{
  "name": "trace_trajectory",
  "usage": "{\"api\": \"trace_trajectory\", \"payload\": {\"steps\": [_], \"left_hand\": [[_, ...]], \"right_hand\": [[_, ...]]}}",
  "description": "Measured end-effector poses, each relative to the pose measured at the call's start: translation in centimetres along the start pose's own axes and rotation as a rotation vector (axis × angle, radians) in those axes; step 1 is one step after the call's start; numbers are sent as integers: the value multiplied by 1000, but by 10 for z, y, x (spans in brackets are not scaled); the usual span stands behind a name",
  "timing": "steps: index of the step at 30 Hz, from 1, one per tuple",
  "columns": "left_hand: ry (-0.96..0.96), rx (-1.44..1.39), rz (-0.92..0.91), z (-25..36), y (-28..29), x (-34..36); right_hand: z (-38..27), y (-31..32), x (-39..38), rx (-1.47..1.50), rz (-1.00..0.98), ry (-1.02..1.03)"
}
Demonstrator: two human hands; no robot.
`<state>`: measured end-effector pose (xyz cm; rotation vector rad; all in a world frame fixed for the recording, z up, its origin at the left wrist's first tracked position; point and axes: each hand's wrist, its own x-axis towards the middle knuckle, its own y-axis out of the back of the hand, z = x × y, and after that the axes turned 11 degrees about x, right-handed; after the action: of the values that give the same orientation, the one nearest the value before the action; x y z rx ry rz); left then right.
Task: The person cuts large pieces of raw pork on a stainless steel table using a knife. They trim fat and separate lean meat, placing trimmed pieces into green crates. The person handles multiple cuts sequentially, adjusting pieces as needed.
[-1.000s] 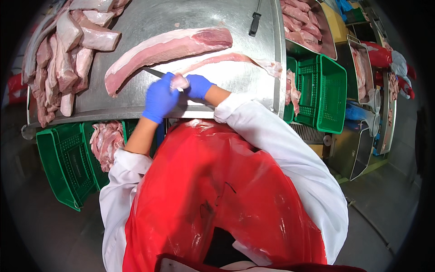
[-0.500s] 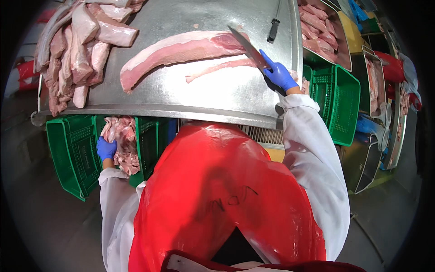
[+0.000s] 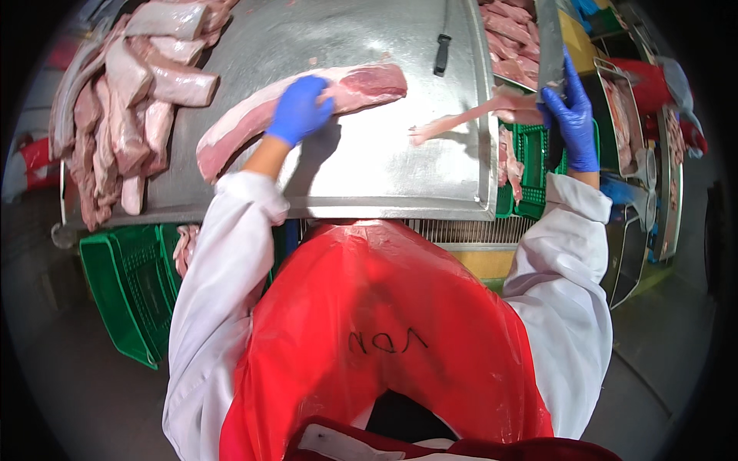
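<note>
A long piece of pork with a white fat edge (image 3: 242, 121) lies across the steel work table (image 3: 346, 165). My left hand (image 3: 302, 110), in a blue glove, is on its middle with the fingers curled over the meat. Beyond the table's right edge, my right hand (image 3: 573, 119), also gloved, is closed around a knife (image 3: 550, 46) whose broad blade points away from me. A thin strip of meat trim (image 3: 469, 117) stretches from the knife and right hand back over the table rim. Whether the fingers also pinch the strip is hidden.
Several pork pieces (image 3: 127, 100) are heaped at the table's left. A black-handled tool (image 3: 442, 55) lies at the back right. Green crates (image 3: 127, 292) with trimmings flank the table. A metal tub of meat (image 3: 511, 34) stands at the far right; a person in red (image 3: 642, 100) is beyond.
My left hand has come from the left crate onto the long pork piece. My right hand has moved right off the table with the knife, and the thin strip has shifted right along with it.
</note>
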<state>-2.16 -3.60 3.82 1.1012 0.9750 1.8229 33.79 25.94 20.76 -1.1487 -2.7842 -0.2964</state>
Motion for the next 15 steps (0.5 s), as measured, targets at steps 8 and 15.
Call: {"api": "trace_trajectory", "payload": {"steps": [8, 15], "left_hand": [[-70, 445, -616, 103, -112, 129], [206, 153, -422, 64, -117, 126]], "right_hand": [[34, 48, -30, -226, 138, 15], [136, -20, -95, -560, 354, 65]]}}
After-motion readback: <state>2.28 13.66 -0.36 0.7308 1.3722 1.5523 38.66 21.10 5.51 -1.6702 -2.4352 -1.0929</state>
